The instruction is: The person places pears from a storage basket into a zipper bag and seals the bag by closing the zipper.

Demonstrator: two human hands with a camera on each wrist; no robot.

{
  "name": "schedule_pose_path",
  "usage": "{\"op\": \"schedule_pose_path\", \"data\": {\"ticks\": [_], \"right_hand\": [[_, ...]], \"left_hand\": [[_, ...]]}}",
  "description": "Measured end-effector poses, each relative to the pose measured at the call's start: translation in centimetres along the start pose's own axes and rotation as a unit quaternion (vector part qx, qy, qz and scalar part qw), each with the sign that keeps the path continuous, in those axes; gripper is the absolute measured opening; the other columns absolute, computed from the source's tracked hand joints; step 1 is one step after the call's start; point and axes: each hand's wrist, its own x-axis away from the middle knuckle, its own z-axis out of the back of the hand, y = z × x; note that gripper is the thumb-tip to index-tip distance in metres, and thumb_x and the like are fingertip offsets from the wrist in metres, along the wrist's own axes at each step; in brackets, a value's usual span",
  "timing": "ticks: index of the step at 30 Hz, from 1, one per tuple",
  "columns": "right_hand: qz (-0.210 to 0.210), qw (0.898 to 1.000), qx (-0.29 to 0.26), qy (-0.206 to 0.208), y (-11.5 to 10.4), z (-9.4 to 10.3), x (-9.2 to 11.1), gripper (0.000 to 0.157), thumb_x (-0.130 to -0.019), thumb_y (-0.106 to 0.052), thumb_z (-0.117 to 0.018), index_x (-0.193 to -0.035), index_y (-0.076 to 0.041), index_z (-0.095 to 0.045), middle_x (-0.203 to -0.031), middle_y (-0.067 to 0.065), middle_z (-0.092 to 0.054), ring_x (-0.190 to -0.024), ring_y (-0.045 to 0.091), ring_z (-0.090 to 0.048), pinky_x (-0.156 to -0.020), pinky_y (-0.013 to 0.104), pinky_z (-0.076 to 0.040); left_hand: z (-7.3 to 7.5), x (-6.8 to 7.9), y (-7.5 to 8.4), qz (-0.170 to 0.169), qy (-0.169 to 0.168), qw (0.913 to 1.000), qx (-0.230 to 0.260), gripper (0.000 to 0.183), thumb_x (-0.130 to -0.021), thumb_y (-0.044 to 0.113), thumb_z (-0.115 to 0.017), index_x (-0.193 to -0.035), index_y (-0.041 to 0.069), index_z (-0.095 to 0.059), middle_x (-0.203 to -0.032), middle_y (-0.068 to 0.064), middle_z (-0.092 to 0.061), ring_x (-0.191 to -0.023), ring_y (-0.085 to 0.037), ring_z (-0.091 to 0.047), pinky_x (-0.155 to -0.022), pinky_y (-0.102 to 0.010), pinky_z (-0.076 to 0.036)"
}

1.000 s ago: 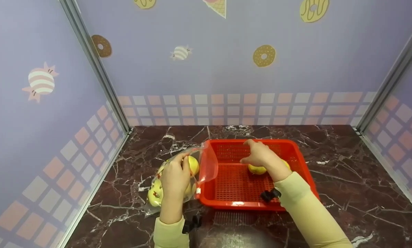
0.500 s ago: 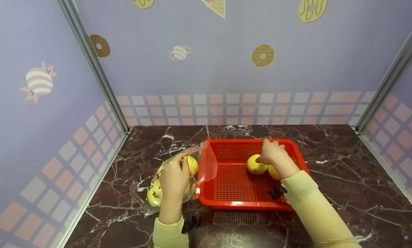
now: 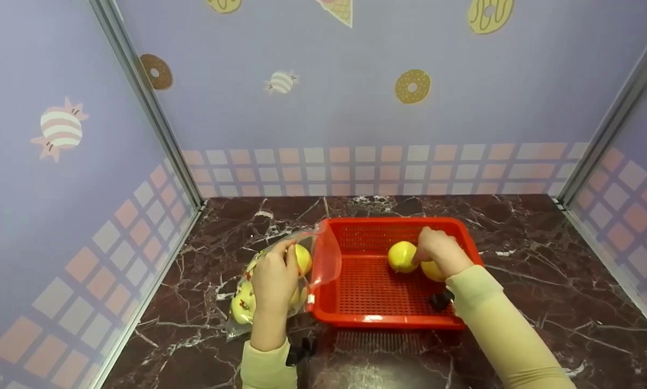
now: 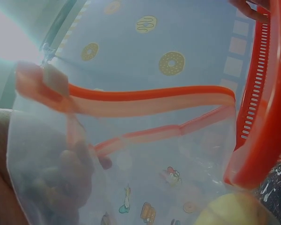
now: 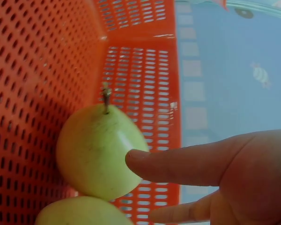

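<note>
My left hand (image 3: pixel 272 278) pinches the edge of a clear printed zip bag (image 4: pixel 150 97), whose mouth with its orange zip strip gapes toward the red plastic basket (image 3: pixel 374 321). Inside the bag lie pale yellow fruits (image 3: pixel 302 258), partly covered by the hand. The bag's front flap overlaps the basket's left rim. Over the right part of the basket reaches my right hand (image 3: pixel 442 253), its thumb straight with the tip right at a yellow-green pear (image 5: pixel 98 152) with a short stem. A second pear (image 5: pixel 82 213) sits against the first. The right hand partly hides one pear in the head view.
The basket has perforated walls and floor and stands on a dark red marbled tabletop (image 3: pixel 193 351). A patterned lilac wall (image 3: pixel 350 108) rises behind, with side panels left and right. A black wrist mount (image 3: pixel 441 300) on the right arm overlaps the basket.
My right hand has shifted right and lowered in the basket, uncovering the left pear, and its fingers now point down between the two pears. The left hand and bag have stayed put.
</note>
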Motion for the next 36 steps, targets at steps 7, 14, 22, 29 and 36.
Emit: {"op": "schedule_pose_path", "data": {"ticks": [7, 14, 22, 29, 36], "right_hand": [[-0.007, 1.000, -0.006, -0.024, 0.7, -0.4, -0.8, 0.080, -0.076, -0.024, -0.083, -0.134, 0.017, -0.047, -0.124, 0.037, -0.060, -0.113, 0.048, -0.061, -0.100, 0.059, -0.051], [0.004, 0.999, 0.028, -0.037, 0.8, -0.9, -1.4, 0.073, -0.075, -0.024, -0.085, -0.129, 0.014, -0.053, -0.125, 0.036, -0.061, -0.120, 0.055, -0.056, -0.107, 0.067, -0.041], [0.013, 0.996, 0.067, -0.049, 0.7, -1.7, -2.0, 0.050, -0.074, -0.021, -0.089, -0.109, 0.008, -0.069, -0.120, 0.030, -0.068, -0.116, 0.052, -0.061, -0.108, 0.072, -0.036], [0.035, 0.993, 0.091, -0.071, 1.1, -1.6, -1.6, 0.029, -0.072, -0.020, -0.091, -0.088, -0.001, -0.077, -0.101, 0.020, -0.074, -0.097, 0.036, -0.066, -0.101, 0.057, -0.052], [0.042, 0.992, 0.082, -0.081, 1.4, -1.7, -1.5, 0.020, -0.070, -0.016, -0.090, -0.081, -0.004, -0.078, -0.086, 0.011, -0.067, -0.079, 0.024, -0.052, -0.091, 0.048, -0.058]], "left_hand": [[0.0, 0.0, 0.2, 0.007, -0.003, 1.0000, 0.003, 0.024, -0.101, 0.023, -0.061, -0.115, 0.014, -0.078, -0.103, -0.020, -0.078, -0.086, -0.045, -0.074, -0.068, -0.058, -0.055], [-0.1, 0.0, 0.1, -0.004, -0.003, 1.0000, 0.004, 0.023, -0.100, 0.020, -0.061, -0.114, 0.012, -0.078, -0.099, -0.019, -0.078, -0.086, -0.045, -0.074, -0.066, -0.058, -0.055], [0.1, -0.1, 0.1, -0.003, -0.007, 1.0000, 0.005, 0.024, -0.101, 0.020, -0.060, -0.115, 0.013, -0.078, -0.103, -0.020, -0.078, -0.087, -0.044, -0.074, -0.065, -0.057, -0.055], [0.1, -0.1, 0.1, 0.002, -0.009, 0.9999, 0.006, 0.025, -0.101, 0.022, -0.060, -0.116, 0.013, -0.077, -0.102, -0.020, -0.078, -0.086, -0.044, -0.074, -0.066, -0.057, -0.055], [0.0, 0.0, 0.1, 0.003, -0.006, 1.0000, 0.003, 0.024, -0.101, 0.022, -0.060, -0.115, 0.013, -0.078, -0.103, -0.021, -0.078, -0.086, -0.045, -0.074, -0.068, -0.058, -0.055]]}}
